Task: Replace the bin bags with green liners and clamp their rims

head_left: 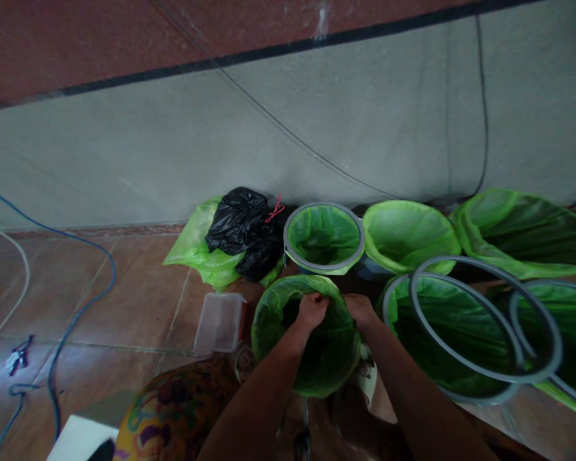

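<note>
A small bin lined with a green plastic bag [278, 320] stands on the tiled floor right in front of me. My left hand [311, 310] is closed on the bag's far rim, fingers curled over the edge. My right hand [360, 310] grips the same rim just to the right, also closed. Both forearms reach over the bin's mouth.
More green-lined bins [323, 238] [408, 235] [523, 230] stand along the wall. Loose grey rings [484, 320] lie on the bins at right. A black bag [242, 230] on green plastic, a clear plastic box [219, 321] and a blue cable [77, 314] lie left.
</note>
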Tool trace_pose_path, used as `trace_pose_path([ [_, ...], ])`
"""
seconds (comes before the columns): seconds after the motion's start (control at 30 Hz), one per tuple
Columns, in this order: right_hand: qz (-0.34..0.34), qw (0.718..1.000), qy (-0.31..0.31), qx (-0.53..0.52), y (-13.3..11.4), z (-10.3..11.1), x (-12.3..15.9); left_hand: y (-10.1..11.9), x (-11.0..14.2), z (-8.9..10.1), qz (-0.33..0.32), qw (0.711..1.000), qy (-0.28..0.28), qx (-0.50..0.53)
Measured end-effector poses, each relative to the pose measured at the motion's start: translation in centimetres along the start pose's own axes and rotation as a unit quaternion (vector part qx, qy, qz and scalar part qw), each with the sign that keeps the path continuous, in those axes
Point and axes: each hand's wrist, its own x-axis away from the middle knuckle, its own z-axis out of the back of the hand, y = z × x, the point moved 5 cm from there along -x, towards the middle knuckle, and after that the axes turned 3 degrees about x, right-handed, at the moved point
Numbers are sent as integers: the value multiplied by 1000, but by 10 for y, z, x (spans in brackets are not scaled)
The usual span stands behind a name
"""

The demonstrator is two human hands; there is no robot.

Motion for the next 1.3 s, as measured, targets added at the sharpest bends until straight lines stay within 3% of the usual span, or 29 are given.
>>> trace_pose_path([
  [0.13,12,996,45,78,-13,18,0,6,4,6,-9,999,-23,-40],
  [0.23,127,976,120,131,-43,28,8,14,17,22,1,996,-16,-84],
  [0.33,274,938,137,162,-72,18,22,31,31,51,-10,987,76,-141],
  [0.4,302,929,112,180,-79,3,26,50,35,72,-68,970,155,-174],
  [0.47,300,927,89,209,-80,-11,27,65,29,85,-144,951,178,-209],
  [0.53,282,926,71,240,-75,-22,25,68,16,91,-174,941,139,-254],
  [0.67,227,927,46,297,-63,-30,17,45,-12,97,-157,943,9,-292],
  [0.73,211,925,33,315,-58,-29,13,34,-18,100,-178,943,-19,-281],
  [0.9,172,917,-25,358,-43,-28,0,16,-15,101,-190,932,13,-308],
  [1.1,149,916,-52,370,-30,-26,-10,10,-5,99,-105,915,28,-388],
  [1.2,131,923,-43,360,-29,-21,-7,12,3,114,-80,915,43,-393],
  [1.3,95,933,-20,347,-22,-15,5,15,11,143,-47,928,81,-362],
])
